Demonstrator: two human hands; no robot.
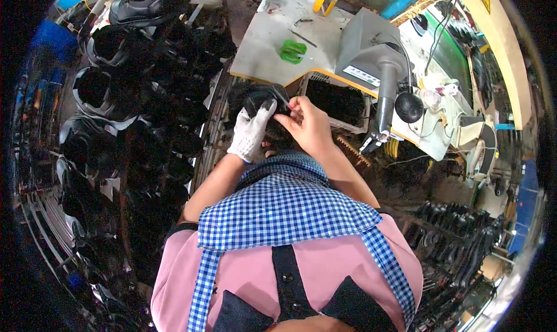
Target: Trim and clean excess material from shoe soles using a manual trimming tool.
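Note:
My left hand [249, 132], in a white knit glove, is closed around a black shoe upper [262, 98] in front of my apron. The glove's thumb presses along its near side. My bare right hand [311, 127] is at the right edge of the same piece, thumb and forefinger pinched on it. What lies between those fingertips is too small to make out. Dark surroundings blur the outline of the piece, and part of it is hidden behind the glove.
Racks of black shoes [96, 91] fill the left side. Ahead stands a white worktable [261, 39] with a small green holder [293, 51] and a yellow can [326, 1]. A grey machine [371, 44] is to the right, above a crate [362, 123] of dark pieces.

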